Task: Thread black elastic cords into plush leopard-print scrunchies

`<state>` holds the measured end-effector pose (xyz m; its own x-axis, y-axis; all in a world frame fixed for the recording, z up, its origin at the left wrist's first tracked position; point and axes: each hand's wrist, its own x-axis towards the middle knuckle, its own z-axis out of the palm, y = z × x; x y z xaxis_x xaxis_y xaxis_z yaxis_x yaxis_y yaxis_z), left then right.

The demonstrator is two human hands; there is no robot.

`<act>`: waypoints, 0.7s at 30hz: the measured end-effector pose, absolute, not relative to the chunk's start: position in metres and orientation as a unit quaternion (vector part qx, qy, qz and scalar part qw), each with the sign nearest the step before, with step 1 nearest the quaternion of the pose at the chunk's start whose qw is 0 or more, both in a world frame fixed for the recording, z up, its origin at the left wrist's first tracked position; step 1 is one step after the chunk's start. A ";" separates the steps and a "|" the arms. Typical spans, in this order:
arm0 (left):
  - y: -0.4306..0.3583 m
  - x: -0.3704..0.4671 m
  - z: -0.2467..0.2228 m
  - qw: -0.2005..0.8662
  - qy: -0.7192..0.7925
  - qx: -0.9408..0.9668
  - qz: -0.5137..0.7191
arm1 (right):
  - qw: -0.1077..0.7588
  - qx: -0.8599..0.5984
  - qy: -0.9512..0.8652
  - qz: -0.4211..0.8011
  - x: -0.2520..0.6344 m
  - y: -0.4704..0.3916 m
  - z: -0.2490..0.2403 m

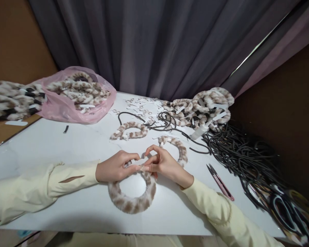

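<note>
A furry ring [132, 202], white with brown patches, hangs or rests low over the front of the table, its top end between my hands. My left hand [118, 166] pinches that end from the left with thumb and fingers. From the right, my right hand [164, 164] closes on the same spot, its fingers bent and the tips meeting my left thumb. A small whitish piece shows between the fingers; its kind cannot be made out. Just beyond lie two more furry rings, one [130, 131] at the left and one [182, 151] behind my right hand.
A pink plastic bag [77, 115] of furry pieces stands at the back left. Furry rings with white tags [213, 103] are heaped at the back right. Black cords [237, 147] pile along the right, near pink thread snips [221, 183]. A small white bottle [199, 131] lies among cords.
</note>
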<state>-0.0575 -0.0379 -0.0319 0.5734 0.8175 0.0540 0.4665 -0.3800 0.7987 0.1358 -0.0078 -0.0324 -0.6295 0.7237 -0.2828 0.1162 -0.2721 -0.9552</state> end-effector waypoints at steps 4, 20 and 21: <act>-0.040 -0.057 -0.032 0.384 0.390 0.807 0.220 | 0.190 -0.357 -0.522 0.751 0.137 -0.007 -0.032; -0.038 -0.056 -0.031 0.386 0.408 0.794 0.234 | 0.164 -0.337 -0.526 0.764 0.142 -0.005 -0.031; -0.038 -0.056 -0.031 0.386 0.405 0.795 0.232 | 0.165 -0.339 -0.528 0.761 0.141 -0.006 -0.031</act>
